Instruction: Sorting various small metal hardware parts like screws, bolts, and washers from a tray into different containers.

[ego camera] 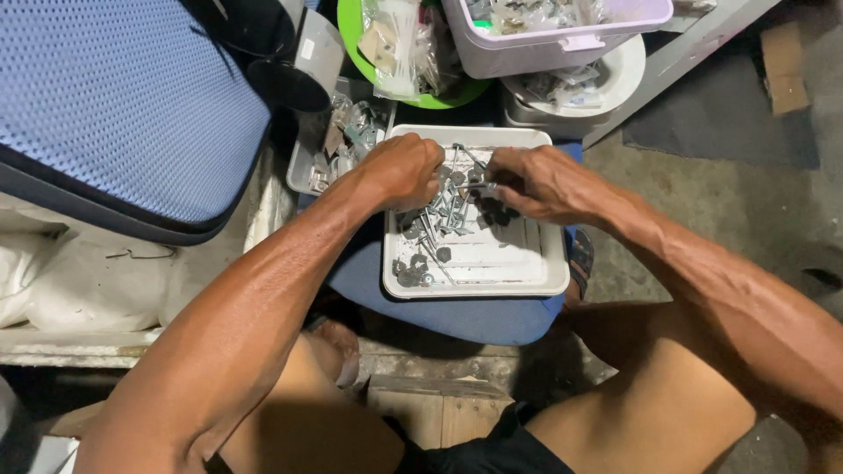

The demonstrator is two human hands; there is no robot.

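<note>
A white square tray (527, 272) rests on a blue stool (457, 312) in front of me, and several grey screws with round washers (435, 230) lie in its left half. My left hand (402, 171) is closed into a fist over the tray's far left corner, with screws at its fingers. My right hand (531, 183) hovers over the tray's far right part, its fingertips pinched on a screw (472, 160) between the two hands.
A blue mesh chair seat (114, 105) fills the upper left. Behind the tray stand a grey bin of small parts (342, 140), a green bowl (421, 53) with plastic bags, a lilac box (553, 35) and a white bowl (606, 83). Concrete floor lies to the right.
</note>
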